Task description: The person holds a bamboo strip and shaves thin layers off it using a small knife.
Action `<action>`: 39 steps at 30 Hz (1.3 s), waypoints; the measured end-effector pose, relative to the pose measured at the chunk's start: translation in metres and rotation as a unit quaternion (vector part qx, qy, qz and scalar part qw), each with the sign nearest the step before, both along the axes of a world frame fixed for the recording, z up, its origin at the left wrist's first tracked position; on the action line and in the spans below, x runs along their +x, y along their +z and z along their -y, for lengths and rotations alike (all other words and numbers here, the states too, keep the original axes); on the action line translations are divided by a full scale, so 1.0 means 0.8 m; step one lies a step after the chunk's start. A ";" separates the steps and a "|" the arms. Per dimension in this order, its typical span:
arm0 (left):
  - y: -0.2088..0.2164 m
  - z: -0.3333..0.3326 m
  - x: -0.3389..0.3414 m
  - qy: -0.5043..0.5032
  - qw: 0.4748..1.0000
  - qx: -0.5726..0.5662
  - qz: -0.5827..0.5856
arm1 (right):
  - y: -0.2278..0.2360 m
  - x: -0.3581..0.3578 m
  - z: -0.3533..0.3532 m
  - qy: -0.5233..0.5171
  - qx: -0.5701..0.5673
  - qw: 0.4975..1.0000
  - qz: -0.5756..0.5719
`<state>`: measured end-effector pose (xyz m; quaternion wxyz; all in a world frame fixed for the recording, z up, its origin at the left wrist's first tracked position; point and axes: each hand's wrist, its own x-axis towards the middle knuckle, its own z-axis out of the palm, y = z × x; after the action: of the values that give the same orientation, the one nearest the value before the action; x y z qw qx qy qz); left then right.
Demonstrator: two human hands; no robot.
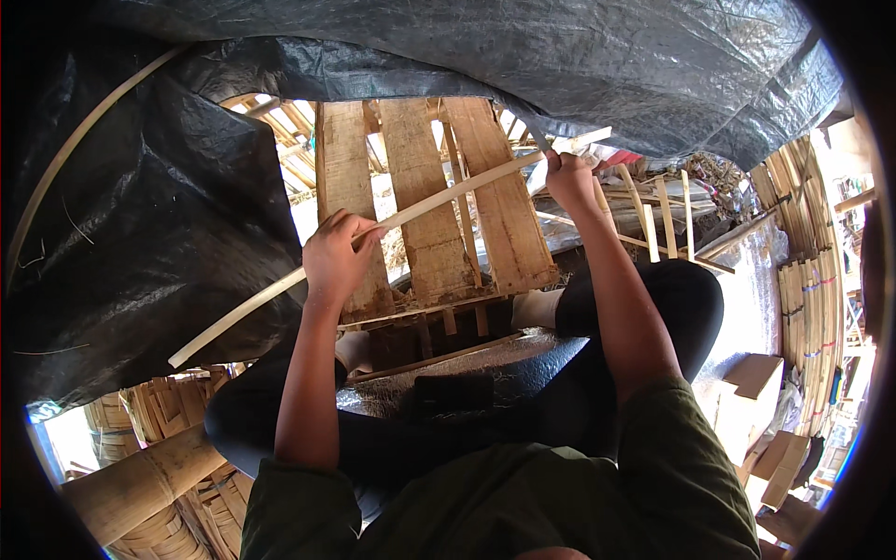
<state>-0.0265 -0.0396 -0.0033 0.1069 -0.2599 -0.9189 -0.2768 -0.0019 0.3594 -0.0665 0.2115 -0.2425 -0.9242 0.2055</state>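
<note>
Near nine o'clock, clamping pale strip (pixel 457 190) in closed fingers of left hand (pixel 338 257). Near two, gripping narrow blade (pixel 539 139) in curled fingers of right hand (pixel 569 177). Holding strip aslant across planks (pixel 429 257), from eight toward two.

Dark tarp (pixel 653 65) drapes across the top and left, bundled slats (pixel 808 303) line the right near boxes (pixel 761 401), a pole (pixel 140 485) slants lower left, bright light at right
</note>
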 end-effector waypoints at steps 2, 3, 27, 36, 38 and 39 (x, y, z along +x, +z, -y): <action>-0.001 0.001 -0.001 -0.003 1.000 0.001 0.008 | 0.003 0.000 0.004 0.004 0.003 1.000 0.007; -0.002 0.004 -0.001 0.001 1.000 -0.001 0.009 | 0.007 0.001 0.011 0.002 -0.015 1.000 0.021; 0.007 0.005 0.002 0.014 1.000 -0.005 0.017 | 0.031 0.002 -0.011 0.020 -0.076 0.987 0.139; 0.003 0.005 -0.002 0.013 1.000 -0.008 0.024 | 0.060 0.004 0.011 0.056 -0.108 0.970 0.209; -0.001 0.006 -0.001 0.004 0.999 0.007 0.031 | 0.072 0.013 0.012 0.058 -0.035 0.986 0.154; 0.001 0.004 0.000 0.010 0.998 0.008 0.054 | 0.089 0.023 0.016 0.068 -0.037 0.989 0.128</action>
<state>-0.0269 -0.0428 -0.0023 0.0623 -0.2343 -0.9237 -0.2968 0.0169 0.3467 0.0049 0.0681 -0.2106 -0.9498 0.2211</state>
